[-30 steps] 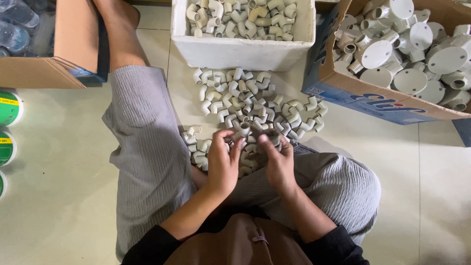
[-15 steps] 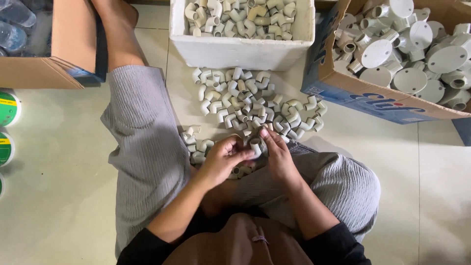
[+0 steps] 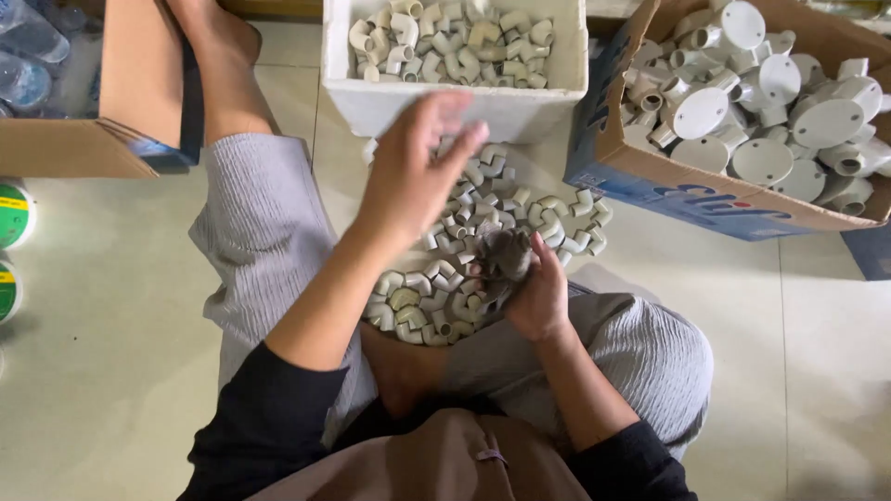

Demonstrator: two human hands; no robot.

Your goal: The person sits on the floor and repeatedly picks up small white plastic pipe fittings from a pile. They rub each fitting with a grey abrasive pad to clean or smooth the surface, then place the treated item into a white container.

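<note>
I sit on the floor with a pile of small cream pipe elbows point(image 3: 557, 209) between my legs. My left hand point(image 3: 418, 167) is raised over the pile with its fingers spread, close to the front wall of a white foam box point(image 3: 371, 107) that holds more elbows. Nothing shows in that hand. My right hand point(image 3: 540, 297) rests low at the near edge of the pile, closed on a crumpled grey cloth-like thing point(image 3: 506, 255). My left forearm hides part of the pile.
A cardboard box point(image 3: 650, 190) of white round conduit fittings stands at the right. Another cardboard box point(image 3: 74, 148) stands at the left, with plastic bottles point(image 3: 28, 56) behind it. Green-topped rolls point(image 3: 9, 218) lie at the left edge. My bare left leg stretches forward beside the foam box.
My left hand has lifted off the pile and swung forward toward the foam box, fingers now spread. My right hand has stayed low and now grips the grey thing.
</note>
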